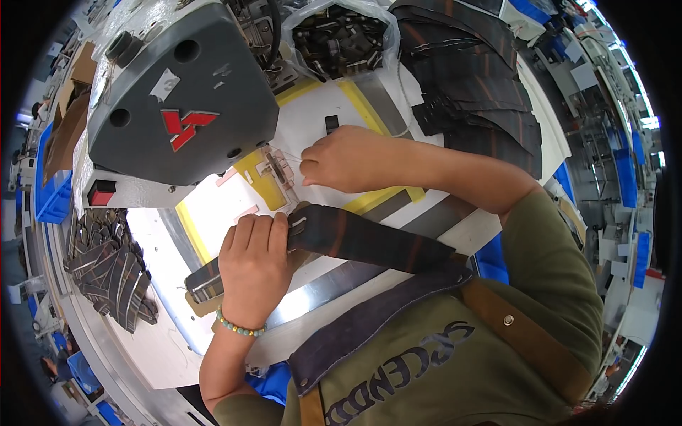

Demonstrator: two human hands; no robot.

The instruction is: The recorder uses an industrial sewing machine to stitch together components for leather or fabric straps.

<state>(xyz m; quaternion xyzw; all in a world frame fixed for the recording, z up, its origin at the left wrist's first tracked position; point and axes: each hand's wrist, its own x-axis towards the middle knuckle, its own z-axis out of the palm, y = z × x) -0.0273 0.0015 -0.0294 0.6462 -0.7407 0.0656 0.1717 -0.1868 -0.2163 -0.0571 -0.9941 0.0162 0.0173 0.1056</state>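
Note:
A dark plaid fabric strip (376,238) with thin brown lines runs from under my left hand to the apron at my front. My left hand (252,259), wearing a beaded bracelet, has its fingers closed over the strip's left part, close in front of the sewing machine (192,92). Just right of the presser foot (280,174), my right hand (344,160) is closed in a pinch. Fine pale thread (290,154) stretches from the needle area to its fingertips. Behind that hand lies a small dark fabric tab (332,123) on the white work surface.
Stacked dark plaid fabric pieces (476,85) lie at the back right. A clear plastic bag (344,39) full of small dark pieces stands behind the machine. Narrow plaid strips (114,270) are heaped at the left. Yellow tape (192,231) marks the work surface.

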